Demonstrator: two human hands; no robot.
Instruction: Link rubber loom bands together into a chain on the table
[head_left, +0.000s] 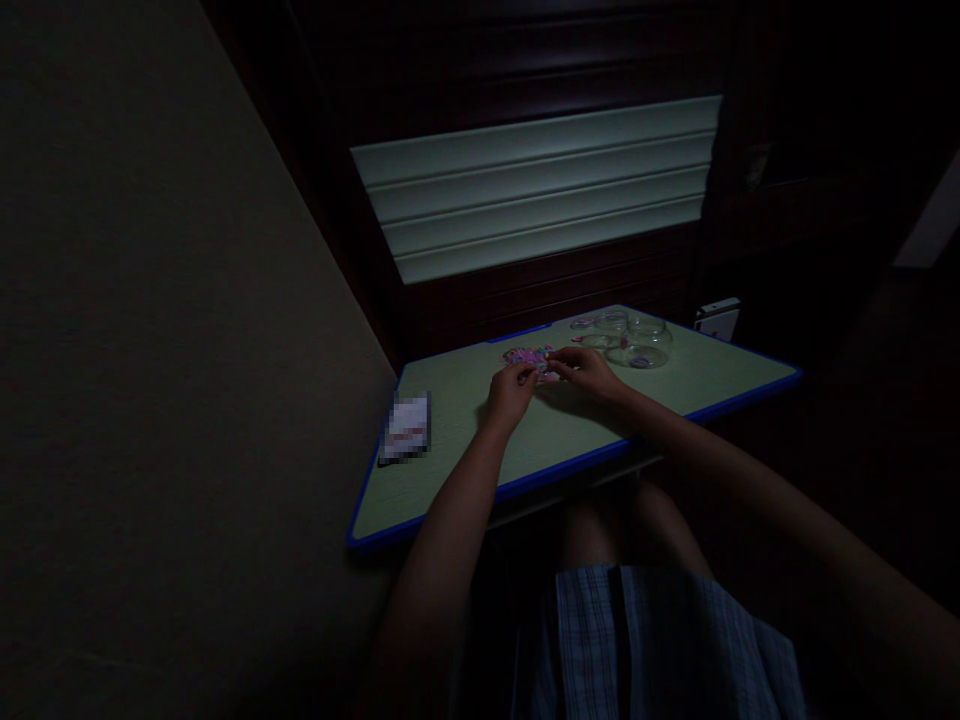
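Pile point(526, 355): small, mostly pink pieces, on the surface point(450, 400) beside left fingers point(527, 374) and right fingers point(564, 360)
Fingers: bent inward; grip too dim to tell
Surface: pale green, blue-edged
Room: dark, pale slatted panel point(544, 200) behind

Two bare hands of one person are counted near the centre of the frame: one left hand point(511, 398) and one right hand point(590, 372). Below them is one pale green table with blue edge point(720, 376). At the centre there is one heap of small, mostly pink pieces point(526, 355); its pieces are too small for counting. Right of centre stand at least three clear, round containers point(646, 357), whose outlines overlap. One white, blurred flat packet point(407, 428) lies left of centre, and one white box point(718, 320) is at the right.
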